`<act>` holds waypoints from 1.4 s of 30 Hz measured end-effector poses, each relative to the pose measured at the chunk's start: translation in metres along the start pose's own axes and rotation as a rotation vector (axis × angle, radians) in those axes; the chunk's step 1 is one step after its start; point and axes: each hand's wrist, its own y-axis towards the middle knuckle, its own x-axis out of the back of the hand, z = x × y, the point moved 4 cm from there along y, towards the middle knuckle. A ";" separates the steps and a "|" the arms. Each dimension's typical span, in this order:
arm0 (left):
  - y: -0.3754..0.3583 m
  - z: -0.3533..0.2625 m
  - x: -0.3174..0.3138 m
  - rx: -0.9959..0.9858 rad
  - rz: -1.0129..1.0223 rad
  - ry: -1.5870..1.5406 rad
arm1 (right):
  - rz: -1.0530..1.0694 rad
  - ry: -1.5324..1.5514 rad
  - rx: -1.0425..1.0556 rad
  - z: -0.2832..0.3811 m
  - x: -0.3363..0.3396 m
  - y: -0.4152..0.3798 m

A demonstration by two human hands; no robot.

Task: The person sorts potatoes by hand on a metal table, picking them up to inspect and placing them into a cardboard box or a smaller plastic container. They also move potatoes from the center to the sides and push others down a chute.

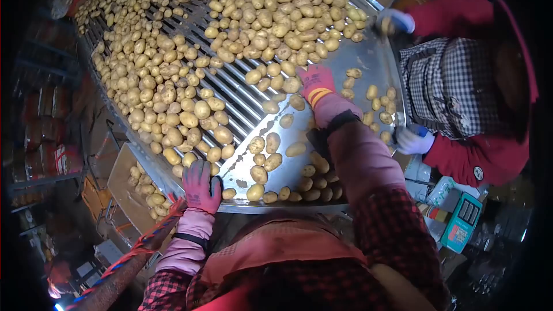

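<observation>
Many potatoes (271, 17) lie over a slatted metal sorting table (230, 89) with a smooth metal end. My right hand (315, 82), in a pink glove with a yellow-striped cuff, reaches across to the near edge of the large heap. Its fingers point away from me against the potatoes, and I see none held in them. On the table's near left rim rests my left hand (200, 189), in a pink and grey glove, fingers stretched out beside several potatoes. Loose potatoes (257, 174) lie on the smooth metal between my arms.
A co-worker in a checked apron (443, 86) stands at the right, both gloved hands at the table's edge. A cardboard box (124, 181) with potatoes sits below the left rim. A rope-wrapped bar (132, 259) rises near my left arm. A green scale (462, 222) is at lower right.
</observation>
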 end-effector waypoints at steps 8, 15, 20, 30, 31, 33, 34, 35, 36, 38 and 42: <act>0.004 0.000 0.001 0.062 0.038 -0.005 | -0.387 1.416 -0.271 -0.094 -0.034 0.036; 0.008 0.003 0.001 0.078 0.063 0.003 | -0.265 0.381 0.062 -0.086 0.015 0.156; 0.003 0.004 0.001 0.087 0.061 -0.012 | 0.189 0.186 0.180 -0.078 0.033 0.183; 0.006 0.001 0.005 0.076 0.043 -0.023 | 0.082 0.188 -0.139 -0.034 0.014 0.153; 0.005 0.002 0.006 0.065 0.053 -0.023 | 0.053 0.243 -0.146 -0.041 0.008 0.156; 0.006 0.003 0.005 0.062 0.050 -0.028 | 0.054 0.269 -0.090 -0.037 0.025 0.129; 0.003 0.003 0.004 0.061 0.037 -0.010 | 0.096 0.255 -0.064 -0.033 0.029 0.115; 0.003 0.001 0.006 0.093 0.063 -0.017 | 0.117 0.244 -0.017 -0.029 0.027 0.105; 0.002 0.001 0.007 0.087 0.058 -0.027 | 0.200 0.256 -0.008 -0.019 0.023 0.091; 0.003 0.000 0.010 0.076 0.044 -0.046 | 0.258 0.211 -0.011 -0.002 0.022 0.062; 0.000 0.001 0.011 0.021 0.003 -0.029 | 0.164 1.559 0.099 0.014 0.015 -0.041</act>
